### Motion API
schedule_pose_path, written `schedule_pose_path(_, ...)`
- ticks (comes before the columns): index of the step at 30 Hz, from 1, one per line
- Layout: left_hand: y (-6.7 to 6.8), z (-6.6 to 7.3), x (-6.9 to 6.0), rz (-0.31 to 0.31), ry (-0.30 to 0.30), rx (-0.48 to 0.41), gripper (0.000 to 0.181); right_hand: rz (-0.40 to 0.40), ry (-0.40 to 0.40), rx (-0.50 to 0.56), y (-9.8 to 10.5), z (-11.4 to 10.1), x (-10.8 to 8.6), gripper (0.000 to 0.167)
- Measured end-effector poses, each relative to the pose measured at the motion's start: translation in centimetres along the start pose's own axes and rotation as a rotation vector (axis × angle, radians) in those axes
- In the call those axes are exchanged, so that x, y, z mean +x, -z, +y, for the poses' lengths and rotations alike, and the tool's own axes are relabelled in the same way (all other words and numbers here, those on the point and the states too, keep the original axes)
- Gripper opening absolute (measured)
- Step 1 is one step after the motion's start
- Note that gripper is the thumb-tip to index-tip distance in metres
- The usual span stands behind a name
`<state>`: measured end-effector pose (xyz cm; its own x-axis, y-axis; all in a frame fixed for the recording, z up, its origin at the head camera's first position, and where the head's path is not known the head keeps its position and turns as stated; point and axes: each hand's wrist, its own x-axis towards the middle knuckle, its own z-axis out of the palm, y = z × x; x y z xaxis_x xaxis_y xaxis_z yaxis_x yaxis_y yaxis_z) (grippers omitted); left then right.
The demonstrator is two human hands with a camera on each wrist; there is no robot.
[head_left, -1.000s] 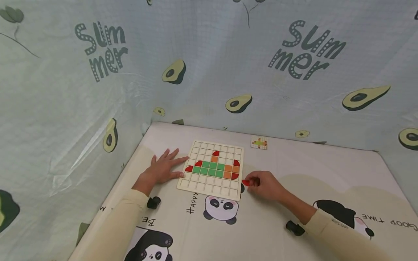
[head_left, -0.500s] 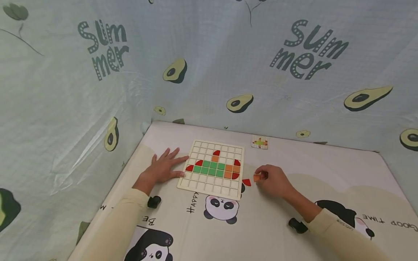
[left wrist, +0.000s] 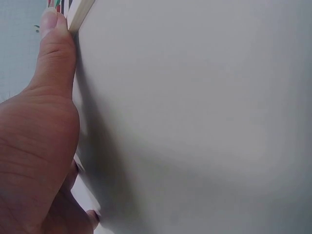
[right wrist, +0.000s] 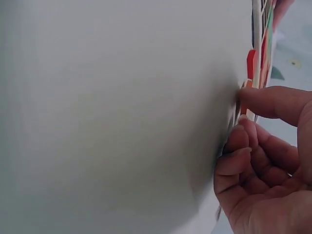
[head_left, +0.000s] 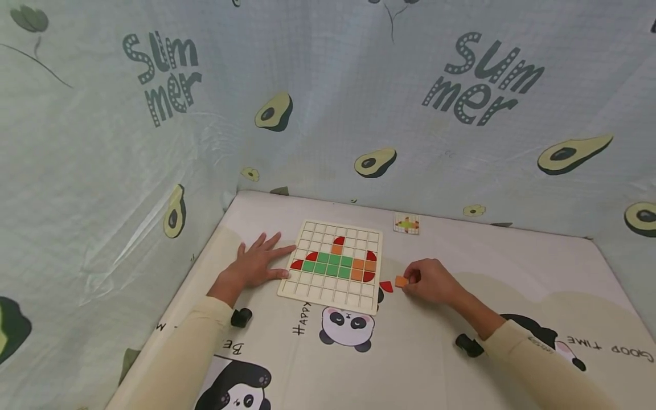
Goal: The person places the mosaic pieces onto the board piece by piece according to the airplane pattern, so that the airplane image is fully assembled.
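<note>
A pale wooden grid board (head_left: 325,286) lies on the table, bearing green and orange squares and red rounded pieces. Spread fingers of my left hand (head_left: 255,266) touch its left edge; the left wrist view shows the thumb (left wrist: 56,63) against the board's side. Right of the board, my right hand (head_left: 429,282) pinches an orange square tile (head_left: 401,282) low at the tabletop. Between that tile and the board lies a loose red rounded piece (head_left: 386,286). In the right wrist view, the orange tile (right wrist: 247,90) shows between thumb and fingers, partly hidden.
Behind the board, to the right, lies a small pattern card (head_left: 406,224). Black clip-like objects (head_left: 241,318) sit at both wrists. Patterned curtain walls (head_left: 318,142) rise at the back and left of the panda-print table cover (head_left: 400,364).
The right hand has let go of the red piece beside the board and taken hold of the orange tile. Over the last half second the tile has come down flatter beside the red piece.
</note>
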<state>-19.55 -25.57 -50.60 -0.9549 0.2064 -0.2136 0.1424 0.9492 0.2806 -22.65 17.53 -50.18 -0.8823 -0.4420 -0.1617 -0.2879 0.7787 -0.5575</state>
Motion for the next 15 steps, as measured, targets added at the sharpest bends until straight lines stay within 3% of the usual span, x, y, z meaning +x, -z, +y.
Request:
schedule_pose_path(6, 0.1, 0.0, 0.2, 0.003, -0.002, 0.001, 0.073, 0.018, 0.011, 0.003, 0.2, -1.2, 0.3, 0.012)
schedule_pose_path(15, 0.0, -0.1, 0.0, -0.003, 0.004, 0.007, 0.072, -0.033, 0.067, 0.048, -1.4, -3.6, 0.8, 0.009)
